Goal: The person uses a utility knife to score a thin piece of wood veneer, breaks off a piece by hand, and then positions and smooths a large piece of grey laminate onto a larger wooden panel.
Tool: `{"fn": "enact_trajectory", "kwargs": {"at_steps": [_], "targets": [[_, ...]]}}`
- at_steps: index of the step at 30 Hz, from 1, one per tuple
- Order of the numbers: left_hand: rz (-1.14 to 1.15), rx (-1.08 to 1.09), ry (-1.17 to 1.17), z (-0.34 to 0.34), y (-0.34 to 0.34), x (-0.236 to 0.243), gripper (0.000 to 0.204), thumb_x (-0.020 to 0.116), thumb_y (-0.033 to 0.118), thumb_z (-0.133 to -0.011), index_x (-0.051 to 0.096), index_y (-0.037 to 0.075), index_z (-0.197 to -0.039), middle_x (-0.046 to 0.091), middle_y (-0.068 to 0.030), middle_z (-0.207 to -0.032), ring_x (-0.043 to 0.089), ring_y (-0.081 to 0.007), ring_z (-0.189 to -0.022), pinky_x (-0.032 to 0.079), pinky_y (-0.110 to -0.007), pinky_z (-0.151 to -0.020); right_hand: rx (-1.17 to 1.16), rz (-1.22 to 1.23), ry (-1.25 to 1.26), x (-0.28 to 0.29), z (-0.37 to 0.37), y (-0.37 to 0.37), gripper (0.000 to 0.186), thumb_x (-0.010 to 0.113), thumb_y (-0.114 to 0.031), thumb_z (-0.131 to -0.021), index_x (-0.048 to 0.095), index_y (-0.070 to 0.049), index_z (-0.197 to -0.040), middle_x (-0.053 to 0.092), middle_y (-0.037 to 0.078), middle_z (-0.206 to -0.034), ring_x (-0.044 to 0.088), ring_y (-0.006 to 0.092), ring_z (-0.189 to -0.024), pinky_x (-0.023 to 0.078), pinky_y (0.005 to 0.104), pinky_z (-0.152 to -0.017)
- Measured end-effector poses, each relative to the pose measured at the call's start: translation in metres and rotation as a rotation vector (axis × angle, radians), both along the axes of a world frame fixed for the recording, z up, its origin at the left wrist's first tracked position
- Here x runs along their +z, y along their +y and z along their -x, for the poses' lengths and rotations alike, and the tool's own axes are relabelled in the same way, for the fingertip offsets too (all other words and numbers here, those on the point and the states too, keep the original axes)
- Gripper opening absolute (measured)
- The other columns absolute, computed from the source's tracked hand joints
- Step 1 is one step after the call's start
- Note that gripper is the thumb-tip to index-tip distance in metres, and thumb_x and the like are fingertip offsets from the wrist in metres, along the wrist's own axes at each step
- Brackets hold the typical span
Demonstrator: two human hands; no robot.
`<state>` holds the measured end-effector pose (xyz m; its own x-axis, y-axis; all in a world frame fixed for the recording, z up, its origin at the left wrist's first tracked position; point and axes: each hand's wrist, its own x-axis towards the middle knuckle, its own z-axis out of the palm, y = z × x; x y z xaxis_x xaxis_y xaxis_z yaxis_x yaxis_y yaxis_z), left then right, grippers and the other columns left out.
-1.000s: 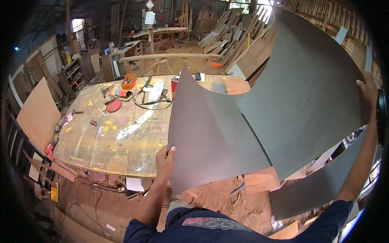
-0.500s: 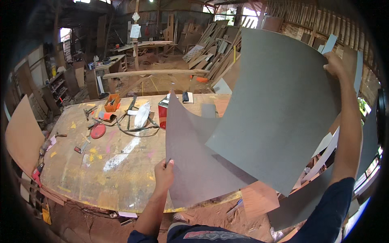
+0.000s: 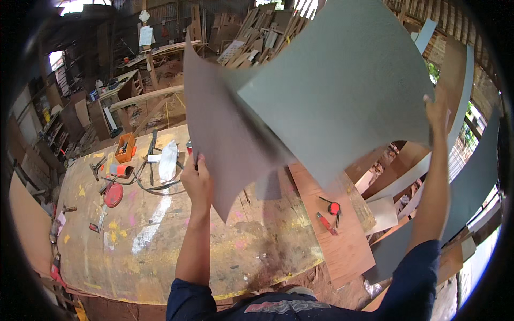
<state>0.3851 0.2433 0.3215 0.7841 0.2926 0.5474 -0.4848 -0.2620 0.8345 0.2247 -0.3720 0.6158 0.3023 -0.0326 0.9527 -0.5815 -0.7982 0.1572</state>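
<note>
My left hand (image 3: 197,179) grips the left edge of a thin purplish-grey sheet (image 3: 219,134), raised over the worktable. Out at the right, my right hand (image 3: 436,112) is closed on the edge of a larger greenish-grey curved sheet (image 3: 340,91), which overlaps the first; whether they are joined I cannot tell. Beneath them on the paint-stained table (image 3: 150,257) lies a plywood strip (image 3: 348,257) with a red-and-black tape measure (image 3: 333,208) and a red utility knife (image 3: 326,224). An orange bin (image 3: 125,147), a red lid (image 3: 113,195) and a white bag (image 3: 167,160) sit left.
A tan board (image 3: 28,219) leans at the left, near a red power tool (image 3: 56,270). Stacked timber (image 3: 257,35) fills the back. A long beam (image 3: 144,96) stands beyond the table. More sheets and boards (image 3: 471,187) lean at the right.
Both my hands have lifted the sheets higher over the table, uncovering the plywood strip, tape measure and knife. The view has shifted toward the table, which fills more of the lower picture.
</note>
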Motion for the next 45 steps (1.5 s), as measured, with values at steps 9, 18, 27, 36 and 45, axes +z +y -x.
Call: {"fn": "enact_trajectory", "kwargs": {"at_steps": [9,18,27,36,45], "targets": [[-0.083,0.333,-0.378,-0.054,-0.103,-0.053,0.026,0.058,0.014,-0.109,0.071,-0.003,-0.123,0.074,-0.0213,-0.095,0.073,-0.0299,-0.082,0.055,-0.038,-0.075,0.33,-0.526,-0.44,-0.35,-0.119,-0.015,0.052,0.068,-0.041,-0.102,0.067,0.001,-0.132,0.07,0.031,-0.127,0.066,0.0491,-0.118,0.051,0.0521,-0.1],[-0.101,0.399,-0.279,-0.054,-0.149,-0.133,0.029,0.057,0.015,-0.111,0.07,-0.005,-0.127,0.076,-0.0214,-0.106,0.075,-0.0308,-0.093,0.056,-0.038,-0.081,0.34,-0.989,-0.428,-0.467,-0.136,0.007,0.05,0.069,-0.033,-0.104,0.065,0.006,-0.134,0.07,0.026,-0.133,0.069,0.0407,-0.119,0.052,0.0458,-0.102],[-0.185,0.411,-0.24,-0.055,-0.163,-0.196,0.025,0.054,0.014,-0.112,0.065,-0.005,-0.124,0.073,-0.0167,-0.103,0.07,-0.0256,-0.089,0.053,-0.036,-0.078,0.58,-1.155,-0.32,-0.497,-0.119,0.04,0.045,0.066,-0.024,-0.106,0.06,0.013,-0.131,0.068,0.029,-0.129,0.067,0.0383,-0.115,0.051,0.0433,-0.102],[-0.339,0.471,-0.265,-0.055,-0.147,-0.257,0.034,0.052,0.018,-0.113,0.05,-0.003,-0.14,0.064,-0.0219,-0.122,0.065,-0.0343,-0.102,0.052,-0.04,-0.088,0.662,-1.315,-0.261,-0.53,-0.119,0.104,0.05,0.064,-0.013,-0.101,0.048,0.015,-0.14,0.064,0.029,-0.129,0.065,0.0395,-0.117,0.053,0.0445,-0.1],[-0.131,0.194,0.018,-0.039,-0.134,-0.248,0.046,0.066,0.011,-0.102,0.048,-0.003,-0.142,0.065,-0.0245,-0.125,0.069,-0.0389,-0.113,0.056,-0.044,-0.097,0.758,-1.269,-0.066,-0.547,-0.114,0.121,0.081,0.072,-0.008,-0.091,0.027,0.006,-0.156,0.048,0.024,-0.15,0.055,0.0341,-0.133,0.048,0.0435,-0.107]]}}
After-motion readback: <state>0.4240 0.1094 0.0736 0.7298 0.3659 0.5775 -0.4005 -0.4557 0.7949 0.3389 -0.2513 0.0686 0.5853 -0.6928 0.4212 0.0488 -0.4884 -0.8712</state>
